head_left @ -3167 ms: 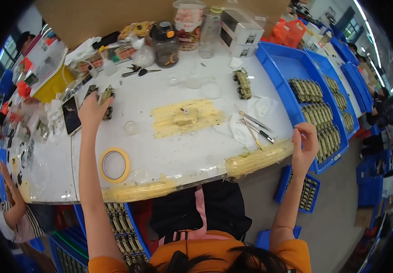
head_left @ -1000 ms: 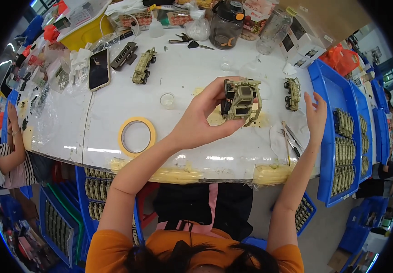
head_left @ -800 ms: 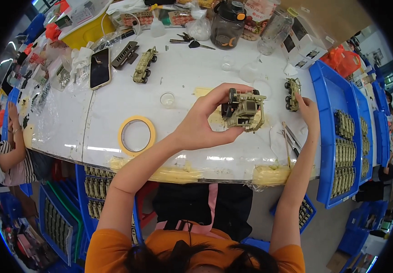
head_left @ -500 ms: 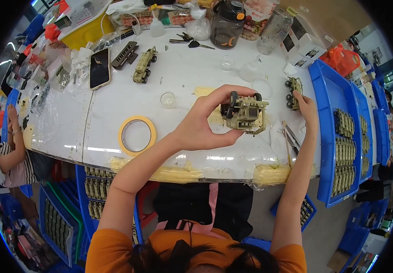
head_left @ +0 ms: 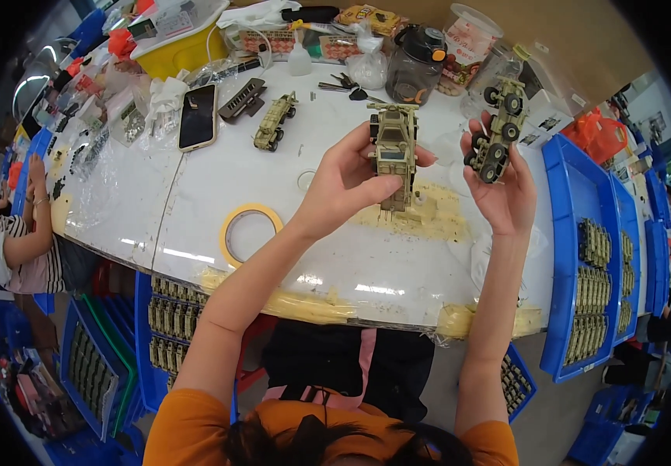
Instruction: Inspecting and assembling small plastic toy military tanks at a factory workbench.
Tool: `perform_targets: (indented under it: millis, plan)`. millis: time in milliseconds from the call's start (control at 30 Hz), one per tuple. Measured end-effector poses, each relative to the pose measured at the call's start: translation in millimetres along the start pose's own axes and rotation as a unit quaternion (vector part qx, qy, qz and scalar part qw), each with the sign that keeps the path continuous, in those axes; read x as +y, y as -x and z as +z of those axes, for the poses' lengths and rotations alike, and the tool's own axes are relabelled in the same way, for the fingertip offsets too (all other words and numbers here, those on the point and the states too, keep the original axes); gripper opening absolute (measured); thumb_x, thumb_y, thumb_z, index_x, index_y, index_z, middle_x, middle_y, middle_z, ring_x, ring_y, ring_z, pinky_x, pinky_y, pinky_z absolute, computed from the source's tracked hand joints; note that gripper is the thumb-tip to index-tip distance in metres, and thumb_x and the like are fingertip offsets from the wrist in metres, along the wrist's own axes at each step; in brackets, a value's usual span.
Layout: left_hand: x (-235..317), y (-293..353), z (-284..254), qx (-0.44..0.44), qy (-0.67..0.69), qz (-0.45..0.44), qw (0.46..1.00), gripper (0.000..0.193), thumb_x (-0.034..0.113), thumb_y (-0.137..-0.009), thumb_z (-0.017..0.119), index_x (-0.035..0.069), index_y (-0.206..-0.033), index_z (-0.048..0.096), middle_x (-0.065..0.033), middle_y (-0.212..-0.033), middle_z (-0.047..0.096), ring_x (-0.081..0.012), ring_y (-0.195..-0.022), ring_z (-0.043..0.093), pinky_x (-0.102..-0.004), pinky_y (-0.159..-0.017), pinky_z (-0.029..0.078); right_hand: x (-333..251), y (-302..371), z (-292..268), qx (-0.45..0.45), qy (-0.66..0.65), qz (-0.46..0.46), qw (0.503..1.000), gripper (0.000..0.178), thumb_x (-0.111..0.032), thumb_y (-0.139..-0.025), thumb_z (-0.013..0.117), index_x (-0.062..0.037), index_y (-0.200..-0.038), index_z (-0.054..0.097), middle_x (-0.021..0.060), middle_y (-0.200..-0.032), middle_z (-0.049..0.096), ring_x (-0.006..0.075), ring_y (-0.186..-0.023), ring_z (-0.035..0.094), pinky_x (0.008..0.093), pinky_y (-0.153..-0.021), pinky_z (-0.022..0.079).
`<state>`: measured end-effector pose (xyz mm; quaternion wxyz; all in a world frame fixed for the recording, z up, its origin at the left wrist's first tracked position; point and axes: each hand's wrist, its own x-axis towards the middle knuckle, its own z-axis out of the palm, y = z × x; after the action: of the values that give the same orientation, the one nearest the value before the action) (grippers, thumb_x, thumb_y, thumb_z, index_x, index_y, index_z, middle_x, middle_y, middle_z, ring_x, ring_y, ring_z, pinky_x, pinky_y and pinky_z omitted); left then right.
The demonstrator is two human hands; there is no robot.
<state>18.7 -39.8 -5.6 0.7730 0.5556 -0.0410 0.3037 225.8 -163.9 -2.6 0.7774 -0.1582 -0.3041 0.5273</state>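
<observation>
On a white worktable (head_left: 188, 190), shiny and marked with dark specks, a yellow tape patch (head_left: 440, 217) lies near the middle, and wrinkled yellow tape covers the front edge (head_left: 316, 307). Behind rises a brown panel (head_left: 576, 46); below, the grey floor (head_left: 561, 419) shows at right. At the far left sits another person (head_left: 20, 252) with a striped top.

Along the back stand a yellow bin (head_left: 172, 58), a dark bottle (head_left: 415, 66) and keys (head_left: 357, 93). At left are a phone (head_left: 198, 116), a dark slotted part (head_left: 242, 101) and a sand-coloured truck (head_left: 276, 123). A tape roll (head_left: 226, 233) lies near the left forearm. At right, a blue tray (head_left: 576, 175) carries rows of similar pieces.

The two hands are apart, both raised above the table. The left hand (head_left: 343, 186) grips a model truck (head_left: 394, 151) between thumb and fingers, over the yellow patch. The right hand (head_left: 506, 198) holds a second model truck (head_left: 498, 128), its wheels turned to the viewer; this one partly hides the clear jar behind it.
</observation>
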Motion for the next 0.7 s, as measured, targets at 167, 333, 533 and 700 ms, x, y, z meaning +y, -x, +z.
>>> perform_targets:
  millis: [167,333,533,700]
  plan:
    - [-2.2,-3.4,-8.0,0.007,-0.002,0.017,1.000,0.044,0.005,-0.077,0.057,0.001,-0.119,0.045,-0.0144,-0.109,0.062,-0.0172,-0.095,0.058,-0.0260,-0.079,0.047,20.3,7.1,13.3,-0.048,-0.060,0.093,0.993,0.049,-0.020,-0.094,0.040,0.0021,-0.136,0.028,0.0235,-0.132,0.041,0.0328,-0.119,0.046,0.0444,-0.085,0.051]
    - [-3.0,-3.5,-9.6,0.032,-0.022,0.015,0.999,0.045,0.004,-0.077,0.058,0.001,-0.119,0.043,-0.0144,-0.110,0.061,-0.0175,-0.094,0.058,-0.0255,-0.079,0.047,30.8,9.4,25.9,0.021,0.001,0.090,0.996,0.050,-0.019,-0.092,0.043,0.0011,-0.136,0.029,0.0222,-0.131,0.042,0.0328,-0.118,0.047,0.0465,-0.084,0.051]
    - [-2.2,-2.9,-0.2,0.036,-0.032,0.014,0.999,0.044,0.002,-0.077,0.059,0.001,-0.119,0.043,-0.0120,-0.105,0.061,-0.0158,-0.090,0.057,-0.0245,-0.077,0.046,44.1,13.2,16.9,0.034,0.160,0.020,0.986,0.050,-0.005,-0.086,0.048,0.0002,-0.133,0.033,0.0182,-0.128,0.045,0.0283,-0.112,0.050,0.0387,-0.087,0.047]
    - [-5.1,0.1,-1.1,0.056,-0.078,0.025,0.995,0.044,0.000,-0.077,0.060,0.001,-0.118,0.043,-0.0096,-0.101,0.060,-0.0140,-0.087,0.056,-0.0239,-0.077,0.044,51.0,14.2,22.2,0.054,0.281,-0.042,0.957,0.050,0.004,-0.080,0.052,0.0006,-0.129,0.038,0.0150,-0.122,0.049,0.0235,-0.106,0.051,0.0314,-0.088,0.043]
